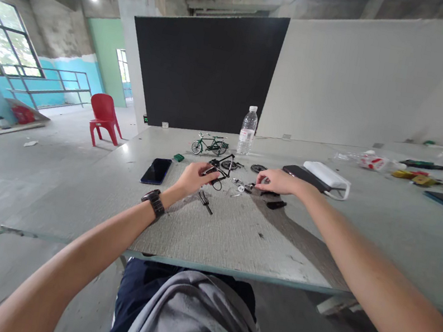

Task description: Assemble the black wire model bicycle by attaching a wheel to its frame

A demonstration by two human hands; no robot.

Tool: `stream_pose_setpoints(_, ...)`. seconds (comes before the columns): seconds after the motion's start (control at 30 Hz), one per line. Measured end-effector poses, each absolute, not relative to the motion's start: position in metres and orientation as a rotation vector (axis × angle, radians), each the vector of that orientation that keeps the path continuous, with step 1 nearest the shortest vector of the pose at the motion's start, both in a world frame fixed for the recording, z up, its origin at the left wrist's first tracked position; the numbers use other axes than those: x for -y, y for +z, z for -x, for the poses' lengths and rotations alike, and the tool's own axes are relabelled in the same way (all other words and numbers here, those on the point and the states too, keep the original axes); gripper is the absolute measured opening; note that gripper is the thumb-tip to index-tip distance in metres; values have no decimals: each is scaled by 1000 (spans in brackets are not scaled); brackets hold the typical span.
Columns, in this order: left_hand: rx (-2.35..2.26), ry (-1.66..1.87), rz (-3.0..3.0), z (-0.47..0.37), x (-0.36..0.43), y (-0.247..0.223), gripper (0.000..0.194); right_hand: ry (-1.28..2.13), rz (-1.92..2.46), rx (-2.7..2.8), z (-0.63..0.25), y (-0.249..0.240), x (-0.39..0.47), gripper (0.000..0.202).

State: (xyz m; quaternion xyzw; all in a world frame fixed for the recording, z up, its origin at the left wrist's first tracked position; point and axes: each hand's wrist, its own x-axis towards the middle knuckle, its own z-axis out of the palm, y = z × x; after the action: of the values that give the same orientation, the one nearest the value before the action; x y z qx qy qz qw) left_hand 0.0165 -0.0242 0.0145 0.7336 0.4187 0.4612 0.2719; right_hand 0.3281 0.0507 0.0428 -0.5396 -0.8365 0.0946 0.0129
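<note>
My left hand [197, 177] is closed on a black model bicycle frame [227, 166], held just above the table. To its right, my right hand [276, 181] has its fingertips down among small loose parts [243, 186]; the fingers are pinched, and what they hold is hidden. A black fork-shaped part [205, 202] lies nearer me, below my left hand. Beyond my right hand lies a small black wheel [258, 168], and another wheel [229, 164] shows behind the frame. A flat black piece [276, 204] rests below my right hand.
A finished-looking green model bicycle [210, 144] stands behind my hands, beside a clear plastic bottle [248, 131]. A phone [156, 171] lies at left, near a small green piece [179, 157]. At right are a white power bank [325, 178] and a dark phone-like slab [306, 178].
</note>
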Motion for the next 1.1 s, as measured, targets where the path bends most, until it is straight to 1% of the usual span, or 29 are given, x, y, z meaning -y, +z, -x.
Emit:
stream_pose_setpoints(0.2,-1161,1374,-1835,-17,25,16,28,251,1606,2576,-317,51,-37,32)
stream_pose_setpoints(0.37,-1173,1436,-1798,-17,22,15,26,250,1270,2634,-292,55,-21,39)
stream_pose_setpoints(0.47,-1157,1438,-1804,-18,19,12,26,254,1141,2703,-279,53,-17,32)
stream_pose_setpoints(0.57,-1161,1432,-1797,-18,18,11,27,272,1167,2723,-273,50,-15,24)
stream_pose_setpoints(0.77,-1178,1413,-1832,-17,19,13,30,378,1243,2707,-276,49,-14,19)
stream_pose_setpoints(0.83,-1185,1399,-1849,-17,21,14,30,382,1246,2682,-277,48,-14,20)
stream_pose_setpoints(0.97,-1188,1380,-1847,-18,23,16,31,350,1252,2625,-276,44,-16,28)
stream_pose_setpoints(1.1,-1190,1352,-1851,-18,24,17,31,351,1197,2661,-274,42,-17,16)
